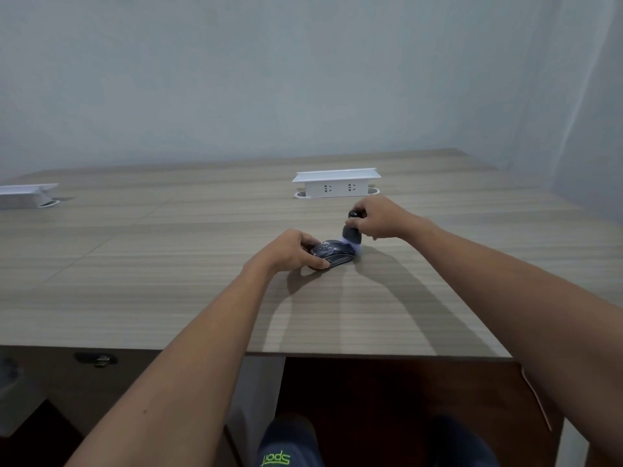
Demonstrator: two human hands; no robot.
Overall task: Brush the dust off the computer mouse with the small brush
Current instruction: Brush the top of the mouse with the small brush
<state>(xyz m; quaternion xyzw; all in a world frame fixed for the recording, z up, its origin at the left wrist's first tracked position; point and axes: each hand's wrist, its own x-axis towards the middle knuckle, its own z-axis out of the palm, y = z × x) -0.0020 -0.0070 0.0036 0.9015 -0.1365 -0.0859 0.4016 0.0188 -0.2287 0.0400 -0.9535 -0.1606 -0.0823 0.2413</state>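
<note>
A dark computer mouse [333, 252] lies on the wooden desk [168, 264] near its middle. My left hand [290, 251] grips the mouse from its left side, thumb and fingers around its edges. My right hand [379, 219] holds a small dark brush [352, 232] upright by its knob handle. The pale bristles touch the far right end of the mouse. The lower part of the mouse's left side is hidden under my fingers.
A white pop-up power socket box [337, 185] stands on the desk just behind my right hand. A second white socket box [25, 195] sits at the far left. The desk's front edge runs below my forearms, with a drawer handle [96, 358] beneath.
</note>
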